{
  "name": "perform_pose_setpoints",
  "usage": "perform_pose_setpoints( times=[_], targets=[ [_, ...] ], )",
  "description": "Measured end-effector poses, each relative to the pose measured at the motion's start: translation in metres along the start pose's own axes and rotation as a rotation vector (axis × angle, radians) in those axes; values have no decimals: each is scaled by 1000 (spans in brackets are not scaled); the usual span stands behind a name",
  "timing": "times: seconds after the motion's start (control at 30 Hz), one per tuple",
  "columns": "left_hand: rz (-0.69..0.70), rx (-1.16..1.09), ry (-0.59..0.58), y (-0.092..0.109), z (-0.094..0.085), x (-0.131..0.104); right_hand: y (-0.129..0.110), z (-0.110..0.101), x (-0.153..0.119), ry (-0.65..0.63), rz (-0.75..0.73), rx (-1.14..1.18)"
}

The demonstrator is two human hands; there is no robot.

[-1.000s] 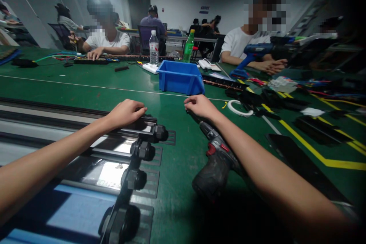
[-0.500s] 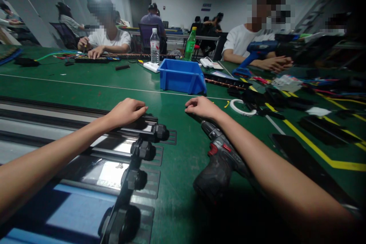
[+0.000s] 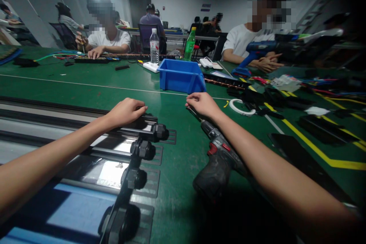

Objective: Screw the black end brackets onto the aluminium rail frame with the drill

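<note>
My left hand [image 3: 128,111] rests with curled fingers over the end of the farthest dark-edged metal bar [image 3: 71,116]. What its fingers hold, if anything, is hidden. My right hand [image 3: 202,103] is pinched just beyond the tip of a black and red cordless drill [image 3: 220,156]. Whatever lies between those fingertips is too small to name. The drill lies on its side on the green table [image 3: 177,167], its thin bit pointing towards my right fingers. Black cable glands [image 3: 140,148] stick out from the ends of the bars, with flat slotted black tabs [image 3: 151,185] beside them.
A blue bin [image 3: 181,78] stands ahead, with a water bottle [image 3: 154,47] and a green bottle [image 3: 190,45] behind it. A white ring [image 3: 242,107], black parts and wires spread to the right. A blue drill [image 3: 253,55] stands near one of two co-workers opposite.
My right hand has lifted slightly away from the drill, so its bit now shows. My left hand stays where it was. Across the table, a co-worker's hand has risen a little.
</note>
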State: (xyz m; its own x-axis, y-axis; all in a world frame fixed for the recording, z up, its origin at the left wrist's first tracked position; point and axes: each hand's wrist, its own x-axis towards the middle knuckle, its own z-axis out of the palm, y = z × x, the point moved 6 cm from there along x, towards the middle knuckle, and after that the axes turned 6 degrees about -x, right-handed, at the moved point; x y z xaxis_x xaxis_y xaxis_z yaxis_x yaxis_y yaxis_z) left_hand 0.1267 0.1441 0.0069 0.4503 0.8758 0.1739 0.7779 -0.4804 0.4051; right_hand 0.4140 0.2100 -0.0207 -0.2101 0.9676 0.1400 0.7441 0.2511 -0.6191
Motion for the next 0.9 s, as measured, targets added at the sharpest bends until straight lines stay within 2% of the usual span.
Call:
perform_pose_setpoints(
  times=[0.17, 0.33, 0.43, 0.6, 0.9],
  targets=[
    [5, 4, 1, 0, 0, 0, 1, -4, -1, 17, 21, -38],
    [7, 6, 0, -1, 0, 0, 1, -15, -2, 128, 69, -120],
    [10, 7, 4, -1, 0, -1, 0, -18, -2, 152, 82, -155],
    [12, 6, 4, -1, 0, -1, 3, -11, -1, 58, 80, -129],
    [15, 10, 5, 0, 0, -1, 3, 6, -3, -126, 98, 69]
  ],
)
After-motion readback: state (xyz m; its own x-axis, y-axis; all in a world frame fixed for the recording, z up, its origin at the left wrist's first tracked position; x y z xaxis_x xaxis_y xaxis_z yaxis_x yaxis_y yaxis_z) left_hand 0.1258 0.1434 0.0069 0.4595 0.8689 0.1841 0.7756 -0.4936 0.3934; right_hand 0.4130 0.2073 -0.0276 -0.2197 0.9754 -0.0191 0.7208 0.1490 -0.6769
